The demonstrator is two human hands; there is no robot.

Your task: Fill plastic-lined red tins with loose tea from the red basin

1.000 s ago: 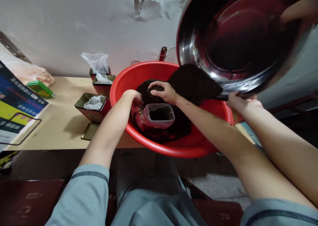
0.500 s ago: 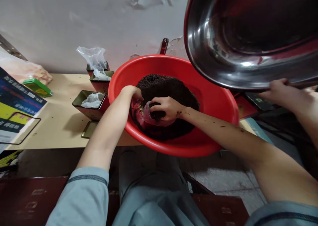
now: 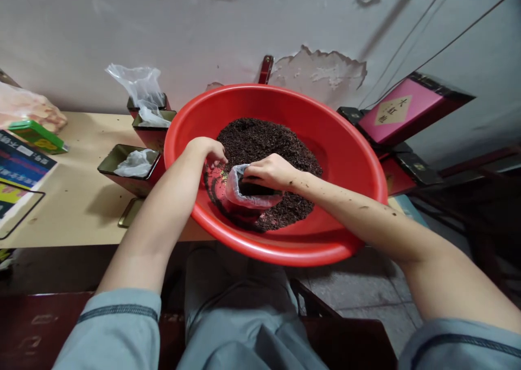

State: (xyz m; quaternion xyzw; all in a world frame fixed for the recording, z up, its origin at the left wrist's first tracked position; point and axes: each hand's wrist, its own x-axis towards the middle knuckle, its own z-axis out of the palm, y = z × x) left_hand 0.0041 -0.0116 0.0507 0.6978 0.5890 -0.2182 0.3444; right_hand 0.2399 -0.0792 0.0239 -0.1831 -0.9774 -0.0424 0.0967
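A big red basin (image 3: pixel 350 158) sits tilted at the table's front edge, with a heap of dark loose tea (image 3: pixel 264 142) in it. Inside the basin stands a small red tin lined with a clear plastic bag (image 3: pixel 234 188). My left hand (image 3: pixel 207 150) curls over the left side of that bag and tin, fingers closed on it. My right hand (image 3: pixel 271 172) is pinched over the bag's mouth, with dark tea under its fingers.
On the tan table (image 3: pixel 69 207), left of the basin, stand three red tins with plastic liners (image 3: pixel 136 164). A green box (image 3: pixel 36 136) and printed sheets (image 3: pixel 18 169) lie at far left. Red gift boxes (image 3: pixel 407 112) lean at the right against the peeling wall.
Another person's steel bowl, which tipped tea into the basin, has gone out of view with their hands. My right hand has moved from the heap to the bag's mouth.
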